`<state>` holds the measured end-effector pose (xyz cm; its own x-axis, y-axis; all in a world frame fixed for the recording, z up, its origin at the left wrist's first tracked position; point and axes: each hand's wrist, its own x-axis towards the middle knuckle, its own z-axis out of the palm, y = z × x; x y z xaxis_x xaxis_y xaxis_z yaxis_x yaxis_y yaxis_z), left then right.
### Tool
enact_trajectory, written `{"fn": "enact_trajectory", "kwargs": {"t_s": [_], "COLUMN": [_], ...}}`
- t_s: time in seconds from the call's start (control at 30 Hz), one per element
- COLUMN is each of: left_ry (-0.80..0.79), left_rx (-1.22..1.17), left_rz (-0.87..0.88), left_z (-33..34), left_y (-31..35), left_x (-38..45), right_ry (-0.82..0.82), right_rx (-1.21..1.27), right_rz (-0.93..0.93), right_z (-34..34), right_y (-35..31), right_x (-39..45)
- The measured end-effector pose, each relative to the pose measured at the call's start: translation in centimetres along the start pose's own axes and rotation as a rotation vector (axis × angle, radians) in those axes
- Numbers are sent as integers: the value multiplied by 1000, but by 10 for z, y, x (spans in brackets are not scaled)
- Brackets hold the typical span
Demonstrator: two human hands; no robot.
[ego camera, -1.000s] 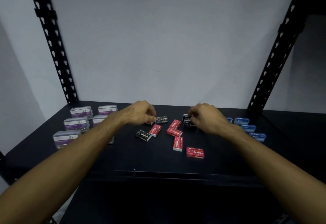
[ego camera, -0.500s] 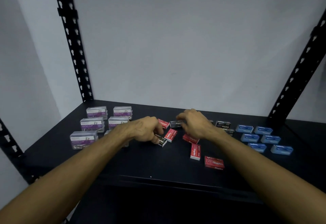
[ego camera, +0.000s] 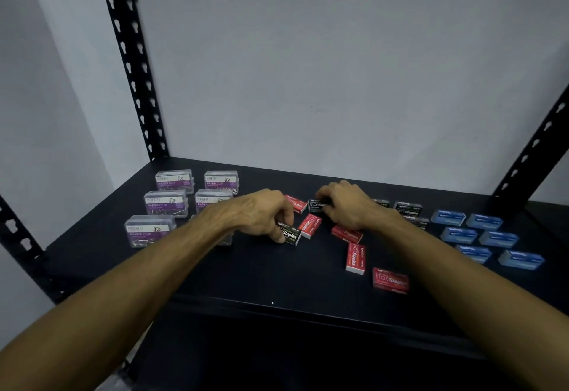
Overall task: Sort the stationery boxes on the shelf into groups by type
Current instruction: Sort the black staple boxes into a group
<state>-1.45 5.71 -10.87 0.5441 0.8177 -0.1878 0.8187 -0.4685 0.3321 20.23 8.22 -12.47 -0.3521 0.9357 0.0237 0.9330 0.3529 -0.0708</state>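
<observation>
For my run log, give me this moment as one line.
left hand grips black staples box | right hand grips black staples box | red boxes scattered mid-shelf

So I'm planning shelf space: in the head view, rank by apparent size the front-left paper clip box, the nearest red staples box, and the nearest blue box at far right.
1. Front-left paper clip box, clearly largest.
2. and 3. Nearest blue box and nearest red staples box look about alike; wide-angle stretch near the edge makes ranking them unsure.
</observation>
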Motion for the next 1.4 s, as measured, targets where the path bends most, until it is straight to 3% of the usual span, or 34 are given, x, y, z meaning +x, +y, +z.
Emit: {"fn": "enact_trajectory", "kwargs": {"t_s": [0.9, 1.07, 1.4], "left_ry": [-5, 84, 232], "left_rx": [-13, -11, -100], "left_rz": [-23, -1, 114], "left_z": [2, -12, -2], "left_y": [11, 31, 106], "left_x": [-12, -9, 34], "right_ry": [153, 166, 148], "right_rx": [140, 220, 109], "right_rz": [23, 87, 228], "right_z": [-17, -36, -58], "right_y": [-7, 16, 78], "right_x": [-40, -69, -133]}}
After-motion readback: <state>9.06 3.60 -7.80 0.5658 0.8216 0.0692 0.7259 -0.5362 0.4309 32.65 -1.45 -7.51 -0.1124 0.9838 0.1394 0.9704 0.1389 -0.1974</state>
